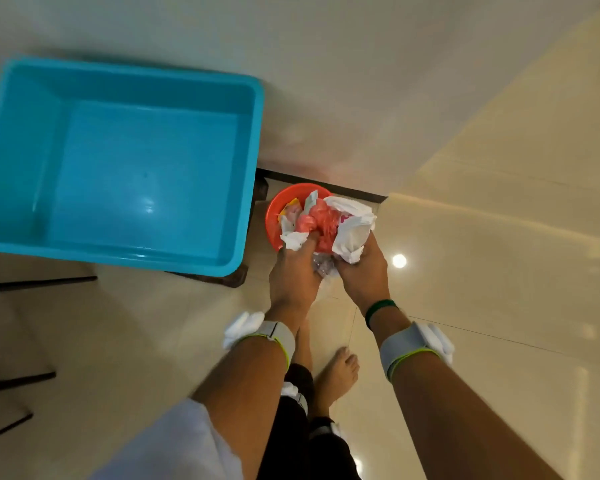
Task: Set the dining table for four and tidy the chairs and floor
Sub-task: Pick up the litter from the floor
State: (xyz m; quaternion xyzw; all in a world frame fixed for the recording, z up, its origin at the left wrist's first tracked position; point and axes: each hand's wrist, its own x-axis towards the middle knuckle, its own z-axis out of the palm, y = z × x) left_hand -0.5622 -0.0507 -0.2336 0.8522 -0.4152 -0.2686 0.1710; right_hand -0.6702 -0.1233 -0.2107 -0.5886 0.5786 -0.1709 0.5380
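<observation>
**A:** How do the person's hands stand?

**B:** They are close together, side by side. The left hand (293,268) grips one edge of a bundle of crumpled rubbish (329,230). The right hand (362,271) is curled round the white paper (355,226) on the bundle's other side.

**A:** What is in the bundle?

**B:** There is white paper, a pink plastic bag (312,221) between the two hands, and some clear plastic under the palms. The smaller bits are too blurred to tell.

**A:** And the bin?

**B:** A red bin (284,202) stands on the tiled floor (499,271) just beyond the fingertips, with wrappers inside. The bundle overlaps its rim, but whether they touch cannot be told.

**A:** Is anything else near?

**B:** A blue tub (118,161) sits well left of the left hand, on a dark stool (238,278). A bare foot (338,372) shows behind the hands.
</observation>
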